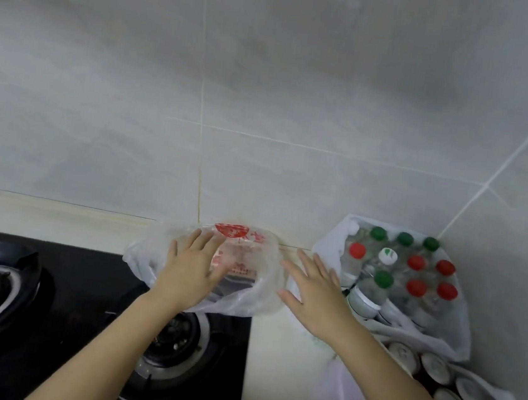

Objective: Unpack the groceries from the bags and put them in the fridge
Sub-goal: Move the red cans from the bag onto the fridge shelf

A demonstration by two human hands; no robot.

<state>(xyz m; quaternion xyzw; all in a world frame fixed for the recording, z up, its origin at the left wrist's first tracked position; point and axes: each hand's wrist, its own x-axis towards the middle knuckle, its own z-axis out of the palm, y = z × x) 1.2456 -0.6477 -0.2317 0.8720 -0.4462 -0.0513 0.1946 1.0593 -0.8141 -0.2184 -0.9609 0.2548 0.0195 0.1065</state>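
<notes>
A thin clear plastic bag with red print (pixel 251 257) lies on the counter against the wall, partly over the stove's right burner. My left hand (pixel 192 267) is spread flat over its left side with straight fingers. My right hand (pixel 315 288) hovers open just right of that bag, fingers spread, holding nothing. To the right stands a white bag of water bottles (pixel 395 277) with red, green and white caps. In front of it, a second white bag holds several cans (pixel 451 395) seen from the top. What the printed bag holds is unclear.
A black gas stove (pixel 46 306) with two burners fills the lower left. Grey tiled walls (pixel 269 85) meet in a corner at the right behind the bags. A pale strip of counter (pixel 273 365) runs between stove and bags.
</notes>
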